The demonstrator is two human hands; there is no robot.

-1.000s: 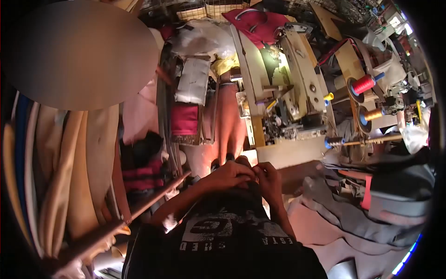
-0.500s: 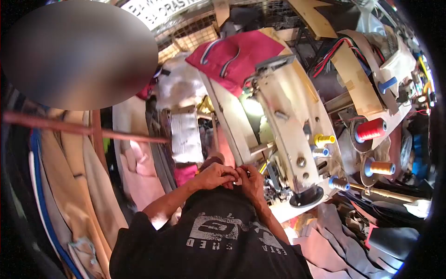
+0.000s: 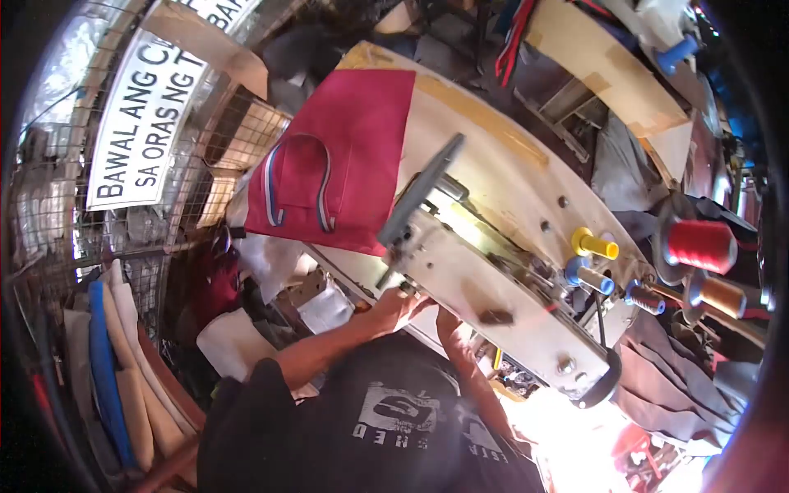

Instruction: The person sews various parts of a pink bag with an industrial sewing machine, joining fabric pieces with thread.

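Observation:
A sewing machine (image 3: 460, 283) slants across the middle of the head view, its lamp lit behind the arm. My left hand (image 3: 390, 311) is at the needle end of the machine, fingers bent together; whatever they pinch, if anything, is too small to make out. Close beside it, my right hand (image 3: 450, 327) reaches in at the near side of the machine arm, its fingertips mostly hidden. Beyond the needle end, a dark red fabric panel (image 3: 366, 123) with two striped strap handles (image 3: 275, 185) lies flat on the machine table (image 3: 493, 152).
Thread spools stand to the right: yellow (image 3: 596, 245), blue-rimmed (image 3: 588, 275), red (image 3: 699, 245) and brown (image 3: 717, 296). A lettered white sign (image 3: 144, 123) hangs on wire mesh at the left. Fabric rolls (image 3: 123, 378) stand at the lower left; cardboard (image 3: 608, 70) lies at the upper right.
My hands, earlier pinched together near my lap, have moved up to the machine's needle end. The view has turned, bringing the red panel and the machine closer.

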